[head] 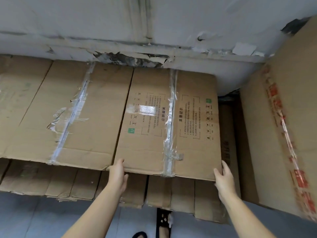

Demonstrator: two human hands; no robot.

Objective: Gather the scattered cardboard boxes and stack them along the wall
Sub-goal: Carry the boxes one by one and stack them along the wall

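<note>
A flattened cardboard box with printed text, green marks and clear tape lies on top of a stack of flat boxes against the wall. My left hand grips its near edge at the left corner, with the thumb under the board. At the near right corner, my right hand holds the same box, fingers wrapped round the side edge. Another flattened box with torn tape lies beside it on the left, edge to edge.
A large upright carton with red printed tape stands close on the right. A narrow dark gap separates it from the stack. The wall covering is torn and peeling. Grey floor lies below, with a black object and a shoe tip.
</note>
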